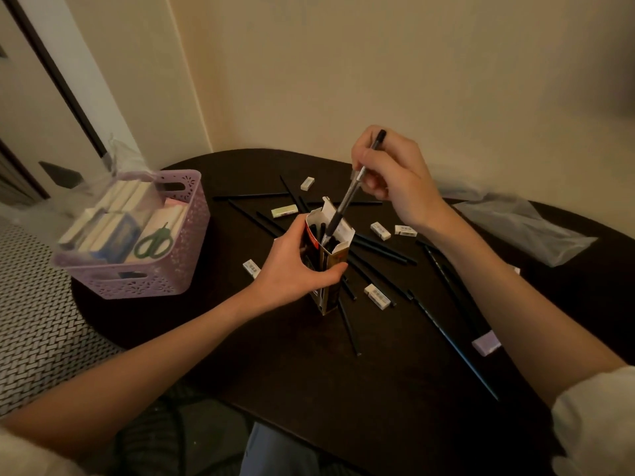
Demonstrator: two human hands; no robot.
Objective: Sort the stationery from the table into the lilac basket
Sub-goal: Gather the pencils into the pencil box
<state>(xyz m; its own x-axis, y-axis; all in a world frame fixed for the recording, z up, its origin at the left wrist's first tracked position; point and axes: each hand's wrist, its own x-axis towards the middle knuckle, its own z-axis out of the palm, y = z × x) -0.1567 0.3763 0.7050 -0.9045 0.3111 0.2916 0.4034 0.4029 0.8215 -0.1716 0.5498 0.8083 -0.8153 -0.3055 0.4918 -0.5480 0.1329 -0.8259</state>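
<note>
At the centre of the frame, on the dark round worktop [309,365], an open carton [328,266] stands upright with dark pens inside it. The left hand [295,269] wraps its grip around the carton's near side, fingers curled on the wall. The right hand [395,176], raised above, pinches a pen [350,190] between fingertips; the pen slants down with its lower end inside the carton's mouth.

The worktop's curved edge runs close along the left and lower frame, over patterned flooring. The lilac basket [171,266] sits at the left of the frame, near that edge, well apart from the carton. It holds pale boxes, a blue box and green-handled scissors [154,240].

Around the carton lie many loose black pens [381,250] fanned across the surface, with small white erasers [378,295] scattered between them and a pale green eraser [284,211] just behind. A lilac eraser [486,343] rests lower right. Crumpled clear plastic [529,228] covers the right side; bare worktop remains at the lower centre.
</note>
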